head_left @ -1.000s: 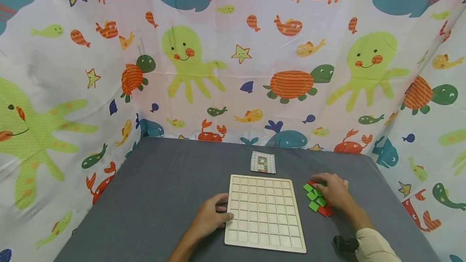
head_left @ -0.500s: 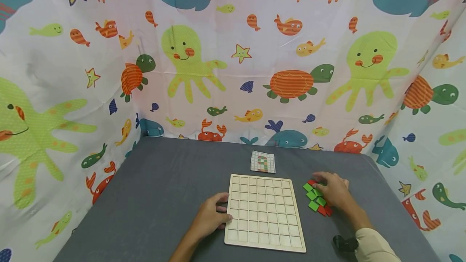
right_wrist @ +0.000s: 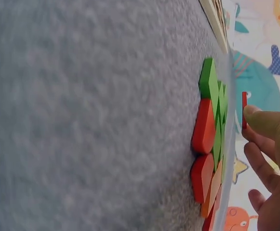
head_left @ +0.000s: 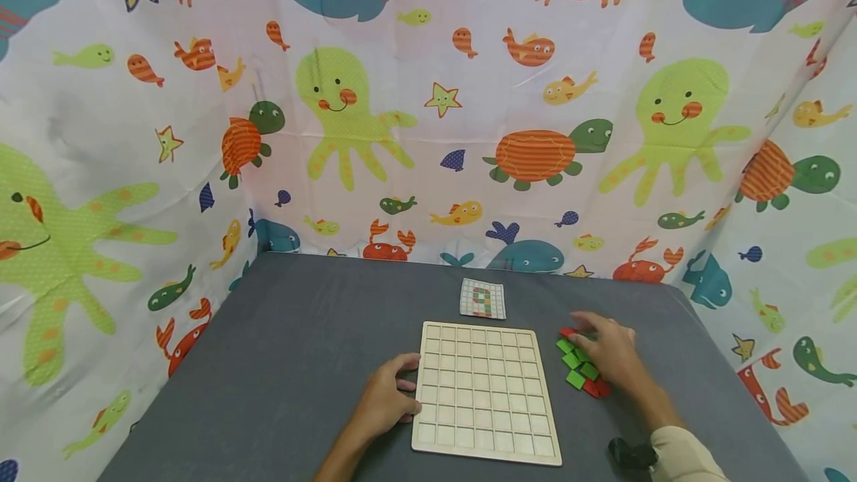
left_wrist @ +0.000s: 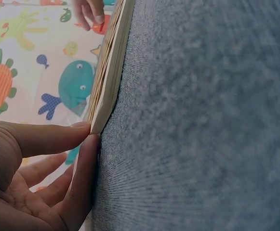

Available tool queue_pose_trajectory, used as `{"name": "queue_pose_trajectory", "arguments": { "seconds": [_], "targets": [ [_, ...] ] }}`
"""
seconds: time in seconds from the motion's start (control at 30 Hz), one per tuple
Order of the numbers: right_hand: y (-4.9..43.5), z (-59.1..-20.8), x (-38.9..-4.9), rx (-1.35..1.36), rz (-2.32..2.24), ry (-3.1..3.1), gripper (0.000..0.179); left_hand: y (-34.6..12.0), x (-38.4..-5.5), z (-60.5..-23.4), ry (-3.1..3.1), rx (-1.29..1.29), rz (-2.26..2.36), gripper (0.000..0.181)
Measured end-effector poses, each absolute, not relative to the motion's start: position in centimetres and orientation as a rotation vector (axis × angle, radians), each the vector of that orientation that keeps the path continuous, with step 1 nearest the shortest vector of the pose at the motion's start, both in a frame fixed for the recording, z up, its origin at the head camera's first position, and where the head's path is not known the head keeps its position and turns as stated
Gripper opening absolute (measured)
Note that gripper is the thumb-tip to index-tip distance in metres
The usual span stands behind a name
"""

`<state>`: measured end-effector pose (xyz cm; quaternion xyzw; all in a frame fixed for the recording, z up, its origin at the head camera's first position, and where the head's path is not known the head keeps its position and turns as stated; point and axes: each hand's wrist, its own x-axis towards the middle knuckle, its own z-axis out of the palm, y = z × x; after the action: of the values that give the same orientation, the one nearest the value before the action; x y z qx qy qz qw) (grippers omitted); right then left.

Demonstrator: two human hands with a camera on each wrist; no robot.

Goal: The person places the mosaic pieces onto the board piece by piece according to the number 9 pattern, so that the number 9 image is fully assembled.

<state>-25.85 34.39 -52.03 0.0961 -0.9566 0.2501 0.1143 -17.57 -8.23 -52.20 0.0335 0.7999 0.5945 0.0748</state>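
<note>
A pale wooden grid board [head_left: 485, 394] lies on the grey table, its cells bare. My left hand [head_left: 384, 397] is at the board's left side; in the left wrist view its thumb and forefinger pinch the edge [left_wrist: 104, 108] near a corner. To the right of the board lies a small pile of green tiles [head_left: 573, 378] and red tiles [head_left: 591, 387]. Above the pile's far end is my right hand [head_left: 611, 348]. Between its thumb and forefinger it pinches a thin red tile [right_wrist: 244, 103], held clear of the table in the right wrist view. My fingers partly hide the pile.
Behind the board lies a small card [head_left: 483, 299] printed with a grid pattern in red and green. A black object [head_left: 631, 454] sits by my right sleeve [head_left: 686, 456]. Cloth [head_left: 428, 132] with sea animals hangs around the table's back and sides.
My right hand has lifted slightly away from the pile with a red tile pinched in it. The left hand stays at the board's edge, its thumb shifted slightly outward.
</note>
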Motion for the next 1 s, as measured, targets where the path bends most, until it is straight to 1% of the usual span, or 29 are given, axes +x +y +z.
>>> {"name": "queue_pose_trajectory", "arguments": {
  "seconds": [0.2,0.47,1.0],
  "targets": [
    [33.2,-51.9,-25.7,0.367,0.774,-2.685,0.045,-8.2,-17.7,-52.3,2.392,0.11,1.791,0.081],
    [31.4,-51.6,-25.1,0.367,0.853,-2.676,0.048,-8.3,-17.9,-52.3,2.382,0.126,1.807,0.082],
    [28.1,-51.2,-24.5,0.462,0.957,-2.653,0.05,-8.5,-17.9,-52.4,2.357,0.131,1.818,0.083]
  ]
}}
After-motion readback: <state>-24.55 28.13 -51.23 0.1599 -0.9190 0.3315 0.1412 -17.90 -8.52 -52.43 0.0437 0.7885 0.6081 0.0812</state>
